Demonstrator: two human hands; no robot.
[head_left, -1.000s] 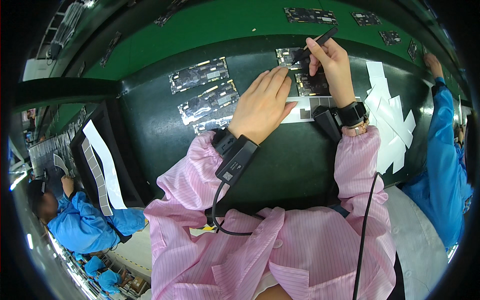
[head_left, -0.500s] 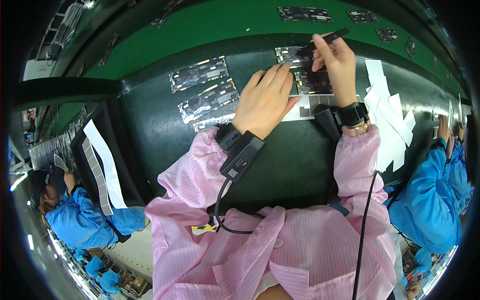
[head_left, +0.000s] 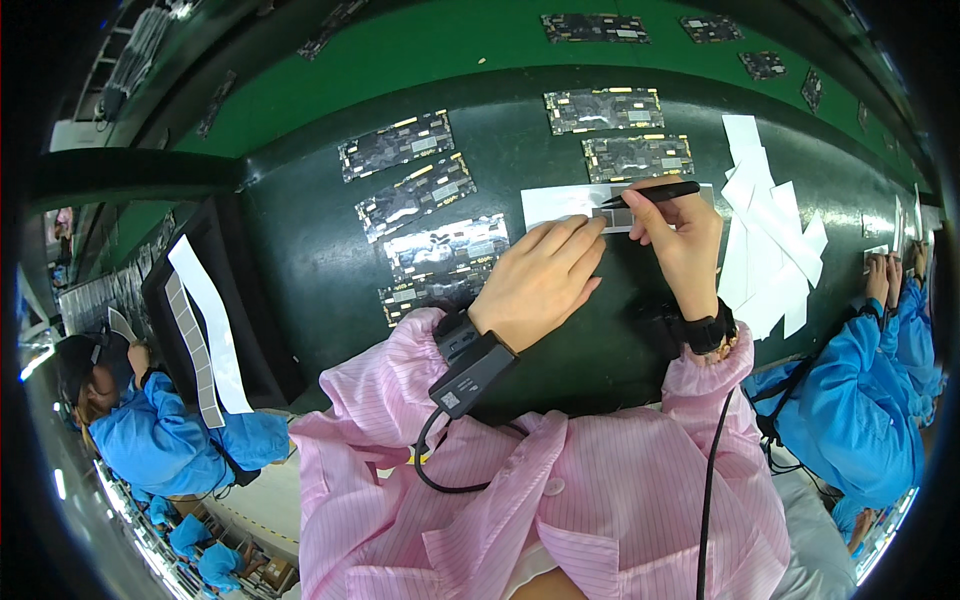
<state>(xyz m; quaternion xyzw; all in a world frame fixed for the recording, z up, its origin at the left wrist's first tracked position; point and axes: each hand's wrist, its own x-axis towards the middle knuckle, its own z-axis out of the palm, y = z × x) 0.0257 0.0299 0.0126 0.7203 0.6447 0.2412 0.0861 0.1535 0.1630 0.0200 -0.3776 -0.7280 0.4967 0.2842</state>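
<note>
On the dark green bench a white backing strip (head_left: pixel 555 205) with grey rectangular labels lies across in front of me. My left hand (head_left: pixel 540 280) rests flat, fingers stretched, its fingertips on the strip's near edge. Black tweezers (head_left: pixel 665 192) are pinched in my right hand (head_left: pixel 688 245), their tip pointing left at a grey label near my left fingertips. Just beyond the strip lie two circuit boards, an upper one (head_left: pixel 603 110) and a lower one (head_left: pixel 637 157). Left of my left hand several more boards (head_left: pixel 416 197) lie in a column, the nearest partly covered by my hand.
White paper strips (head_left: pixel 770 240) are heaped at the right. A black tray (head_left: pixel 260 320) at the left holds a grey-label strip (head_left: pixel 192 345) and a white strip (head_left: pixel 215 325). Beyond the bench edge a green belt (head_left: pixel 440 45) carries boards. Co-workers in blue sit on both sides.
My right hand with the tweezers has come back from the upper board to the label strip. My left hand has moved nearer too, off the boards and onto the strip's edge.
</note>
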